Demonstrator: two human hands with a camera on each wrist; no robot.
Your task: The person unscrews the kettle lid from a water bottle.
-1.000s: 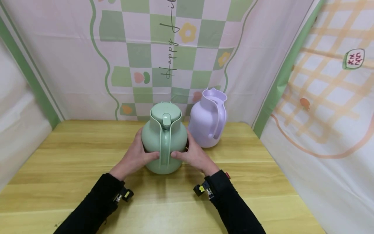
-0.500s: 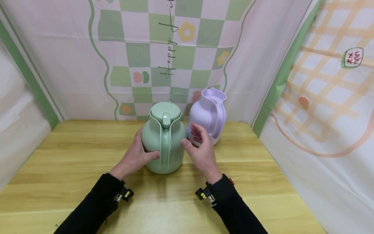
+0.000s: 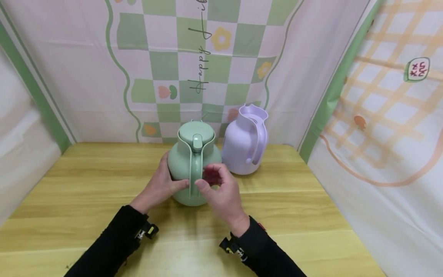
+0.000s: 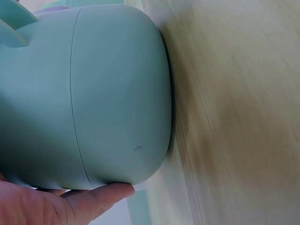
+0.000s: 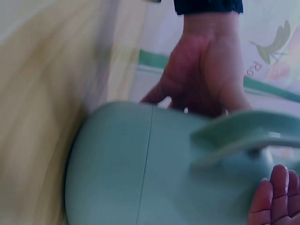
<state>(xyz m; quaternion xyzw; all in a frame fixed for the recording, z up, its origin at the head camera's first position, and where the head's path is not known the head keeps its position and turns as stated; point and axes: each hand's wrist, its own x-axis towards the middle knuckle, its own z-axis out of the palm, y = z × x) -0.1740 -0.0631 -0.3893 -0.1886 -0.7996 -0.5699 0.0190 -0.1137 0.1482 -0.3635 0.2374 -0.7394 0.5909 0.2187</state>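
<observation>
A pale green vacuum jug (image 3: 178, 163) stands upright on the wooden table, its loop handle (image 3: 195, 173) facing me and its lid closed. My left hand (image 3: 157, 186) holds the jug's left side, thumb beside the handle and fingers going round the body, partly hidden. In the left wrist view a finger (image 4: 101, 199) lies along the jug's wall. My right hand (image 3: 225, 194) is at the right of the handle, fingers loosely bent, thumb tip overlapping the handle's edge. The right wrist view shows its fingers (image 5: 276, 199) near the handle, not closed round it.
A lilac jug (image 3: 238, 142) stands behind and to the right, close to the green one, its handle turned rightward. Patterned cloth (image 3: 166, 65) hangs at the table's back edge, with more cloth (image 3: 387, 115) on the right side. The wooden tabletop (image 3: 294, 215) extends around both jugs.
My right hand has let go of the green jug's right side, lifted away rightward, then come back leftward to the handle. The left hand and both jugs have stayed in place.
</observation>
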